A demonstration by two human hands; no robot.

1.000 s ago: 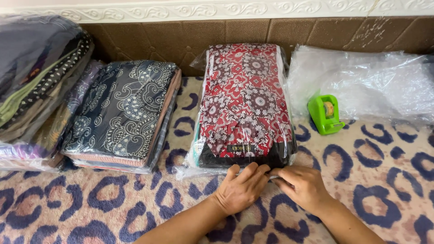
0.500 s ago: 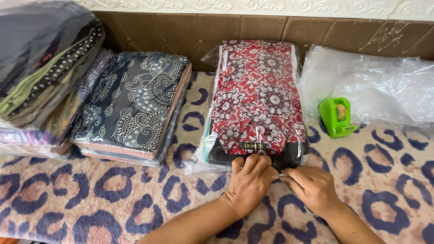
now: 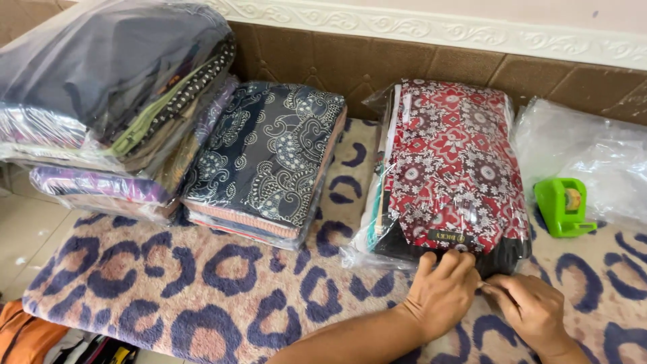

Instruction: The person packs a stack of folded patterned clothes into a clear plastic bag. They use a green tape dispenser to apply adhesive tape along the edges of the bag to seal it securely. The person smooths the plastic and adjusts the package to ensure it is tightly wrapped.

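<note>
A folded red patterned garment in a clear plastic bag [image 3: 453,172] lies on the spotted rug by the wall. My left hand [image 3: 441,293] rests flat with fingers pressed on the bag's near edge, over the dark collar end. My right hand [image 3: 532,309] sits just right of it, fingertips pinched on the bag's near flap. Both hands touch at the bag's front edge. A green tape dispenser [image 3: 561,205] stands to the right of the bag.
A stack of bagged dark blue patterned fabrics [image 3: 266,162] sits left of the red one. Further left is a taller pile of bagged clothes [image 3: 111,101]. Loose clear plastic bags [image 3: 593,155] lie at the right. A tiled brown wall [image 3: 364,64] runs behind; the rug [image 3: 202,283] ends at the left.
The view has shifted right and closer, so the piles sit more to the left. Both hands stay at the red bag's near edge, the right hand's fingers now pinched tighter.
</note>
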